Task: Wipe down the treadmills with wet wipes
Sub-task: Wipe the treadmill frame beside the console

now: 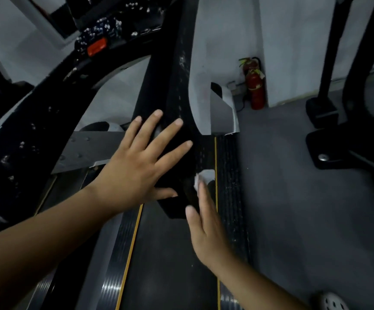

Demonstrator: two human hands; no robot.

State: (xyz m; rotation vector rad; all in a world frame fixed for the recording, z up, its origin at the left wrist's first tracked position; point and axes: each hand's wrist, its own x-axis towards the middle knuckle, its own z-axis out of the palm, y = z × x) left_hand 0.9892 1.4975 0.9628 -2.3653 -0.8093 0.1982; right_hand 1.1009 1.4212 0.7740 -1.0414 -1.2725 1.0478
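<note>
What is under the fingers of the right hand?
A white wet wipe peeks out past the right hand, against the treadmill's black upright. How much more of the wipe lies beneath the fingers is hidden.

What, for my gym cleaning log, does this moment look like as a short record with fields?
left hand: fingers spread, flat on the post
right hand: fingers straight, pressing the wipe on the post's lower end
wipe: white, bunched under the fingertips
post: black treadmill upright, flecked with white spots
belt: dark, below both hands
background: two red fire extinguishers on the floor behind
</note>
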